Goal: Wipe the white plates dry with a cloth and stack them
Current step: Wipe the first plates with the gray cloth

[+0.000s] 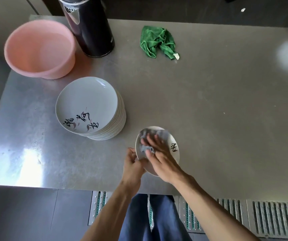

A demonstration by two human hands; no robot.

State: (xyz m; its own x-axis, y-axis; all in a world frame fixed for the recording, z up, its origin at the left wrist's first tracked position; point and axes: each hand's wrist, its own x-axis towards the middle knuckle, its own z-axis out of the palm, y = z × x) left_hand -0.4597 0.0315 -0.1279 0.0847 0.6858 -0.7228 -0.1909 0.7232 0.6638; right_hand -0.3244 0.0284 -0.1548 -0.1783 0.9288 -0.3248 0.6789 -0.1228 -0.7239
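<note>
A white plate [174, 149] with black brush writing is held tilted above the steel table, near its front edge. My left hand [133, 162] grips the plate's left rim. My right hand [160, 153] lies on the plate's face with fingers spread, pressing a grey cloth [145, 136] against it. Left of the hands stands a stack of several white plates [89, 106] with the same writing and pink leaf marks on the top one.
A pink plastic basin [39, 49] sits at the back left of the steel table [226, 110], beside a tall black cylinder [91, 26]. A crumpled green cloth [158, 41] lies at the back centre. A floor drain grate [261, 216] runs below the table's front edge.
</note>
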